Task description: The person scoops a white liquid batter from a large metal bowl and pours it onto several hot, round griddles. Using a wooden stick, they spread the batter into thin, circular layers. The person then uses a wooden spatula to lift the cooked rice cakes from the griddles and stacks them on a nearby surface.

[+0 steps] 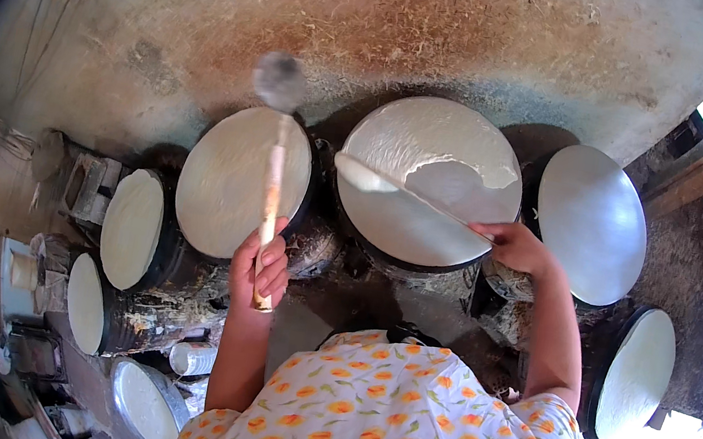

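My left hand (262,267) grips the long pale handle of a ladle (280,83), its round grey head raised and blurred. Behind that handle lies a round griddle (220,186) covered with a pale layer. My right hand (514,246) holds a long thin spreading stick (426,201) slanted across the middle griddle (404,231). White batter (365,175) lies along the stick's far left end. A wet-looking cream layer (399,131) covers the upper part of this griddle, with a ragged inner edge. Bare grey metal shows in its centre and lower part.
At right stand a smooth grey griddle (593,221) and a lower coated griddle (638,378). Two more coated griddles (131,231) are at left. A metal basin (147,403) of white liquid sits lower left, near a clear plastic container (193,358). A stained wall (387,27) rises behind.
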A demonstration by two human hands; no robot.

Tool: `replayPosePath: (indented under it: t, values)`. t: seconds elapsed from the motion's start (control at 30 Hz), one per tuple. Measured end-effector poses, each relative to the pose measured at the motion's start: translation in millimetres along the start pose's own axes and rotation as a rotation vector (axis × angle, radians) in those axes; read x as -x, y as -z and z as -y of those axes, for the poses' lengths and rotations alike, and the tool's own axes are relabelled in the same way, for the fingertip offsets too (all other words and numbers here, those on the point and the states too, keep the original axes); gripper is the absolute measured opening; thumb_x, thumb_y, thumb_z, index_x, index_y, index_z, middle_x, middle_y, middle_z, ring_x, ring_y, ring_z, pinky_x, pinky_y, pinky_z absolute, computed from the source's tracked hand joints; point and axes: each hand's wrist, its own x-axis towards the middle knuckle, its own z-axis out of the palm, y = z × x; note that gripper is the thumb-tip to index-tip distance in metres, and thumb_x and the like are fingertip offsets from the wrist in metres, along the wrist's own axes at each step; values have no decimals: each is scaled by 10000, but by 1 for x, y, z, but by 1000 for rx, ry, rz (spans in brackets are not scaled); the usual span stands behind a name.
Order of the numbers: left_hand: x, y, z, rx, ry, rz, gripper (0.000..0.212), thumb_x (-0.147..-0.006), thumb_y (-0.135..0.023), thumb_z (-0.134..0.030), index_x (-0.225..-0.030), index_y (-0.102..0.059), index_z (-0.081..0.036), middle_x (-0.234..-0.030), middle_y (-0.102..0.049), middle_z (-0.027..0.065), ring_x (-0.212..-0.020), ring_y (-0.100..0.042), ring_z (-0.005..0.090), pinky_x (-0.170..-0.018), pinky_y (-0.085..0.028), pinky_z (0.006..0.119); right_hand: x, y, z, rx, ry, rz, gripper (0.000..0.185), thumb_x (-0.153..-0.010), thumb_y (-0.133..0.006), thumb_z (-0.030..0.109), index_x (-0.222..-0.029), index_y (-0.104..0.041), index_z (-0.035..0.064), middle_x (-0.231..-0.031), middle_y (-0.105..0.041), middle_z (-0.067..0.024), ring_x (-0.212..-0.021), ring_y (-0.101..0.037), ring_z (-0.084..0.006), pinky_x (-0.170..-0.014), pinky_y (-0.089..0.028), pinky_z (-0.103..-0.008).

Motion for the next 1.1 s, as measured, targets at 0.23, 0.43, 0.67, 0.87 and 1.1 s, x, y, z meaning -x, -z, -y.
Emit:
replayPosePath:
  t: [0.23, 0.43, 0.67, 0.87, 1.1]
  values:
    - [-3, -6, 16, -399, -73, -149, 343, -971, -459, -191, -1223, -533, 29, -699, -466, 26, -423, -379, 53, -339, -338, 195, -5, -2, 20, -17, -94, -130, 605, -715, -471, -139, -1221, -646, 142, -1060, -690, -39, -855, -584, -92, -795, -458, -218]
    - [20, 2, 30, -642, -132, -310, 363, -977, -457, -218, -1233, -524, 30, -708, -465, 21, -420, -385, 57, -331, -338, 207, 34, 18, -11, 69, 24, 67, 585, -726, -528, -114, -1252, -617, 125, -1139, -672, -54, -974, -596, -116, -904, -432, -225]
    - [16, -9, 46, -599, -117, -304, 295, -974, -437, -154, -1198, -541, 7, -715, -501, 48, -443, -419, 71, -359, -344, 213, 4, -6, -4, 21, -4, -234, 554, -741, -500, -117, -1227, -636, 113, -1081, -687, -52, -877, -577, -102, -801, -446, -221]
    - [40, -7, 42, -624, -128, -353, 287, -970, -443, -155, -1176, -552, 13, -713, -502, 50, -427, -418, 76, -352, -345, 215, 58, 27, -22, 107, 8, 98, 546, -753, -495, -109, -1234, -628, 112, -1119, -682, -66, -958, -583, -98, -867, -441, -227]
    - [37, -4, 45, -645, -78, -309, 285, -967, -447, -152, -1178, -553, 5, -713, -503, 36, -431, -416, 71, -352, -347, 213, 47, -24, -23, -122, -125, -306, 634, -698, -474, -187, -1271, -592, 59, -1144, -642, -29, -984, -558, -74, -873, -432, -207]
